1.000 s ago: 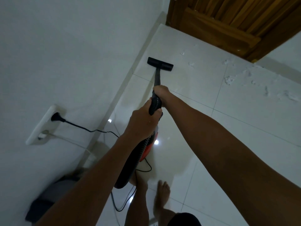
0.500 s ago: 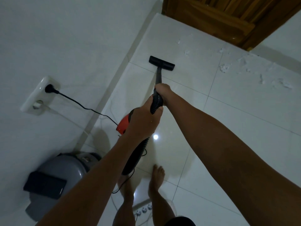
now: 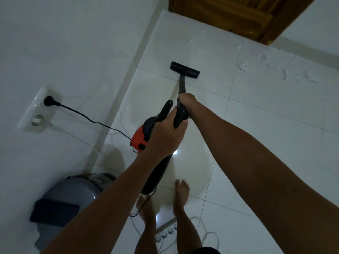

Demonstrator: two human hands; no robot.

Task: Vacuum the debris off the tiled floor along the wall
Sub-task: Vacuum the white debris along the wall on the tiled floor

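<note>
1. Head view, only one camera here: the person stands barefoot on the white tiled floor [image 3: 266, 143], both arms stretched out in front.
2. The right hand [image 3: 186, 103] has its fingers curled round the black tube of the vacuum [image 3: 180, 116], right where the ribbed hose joins it.
3. The left hand [image 3: 165, 136] grips the hose a bit lower, fingers wrapped round it; the red and black vacuum body [image 3: 140, 135] sits just beside that wrist.
4. The nozzle head [image 3: 184, 70] lies flat on the floor near the wall [image 3: 73, 52], just past a grout line.
5. The debris [image 3: 244, 66], pale flecks, is scattered well to the right of the nozzle, toward the wooden door [image 3: 238, 13].
6. A black plug [image 3: 49, 101] sits in the wall socket [image 3: 36, 109], with its cord running to the vacuum.
7. Bottom left there's a grey rounded appliance [image 3: 73, 191], and a power strip [image 3: 166, 232] lies by the feet.
</note>
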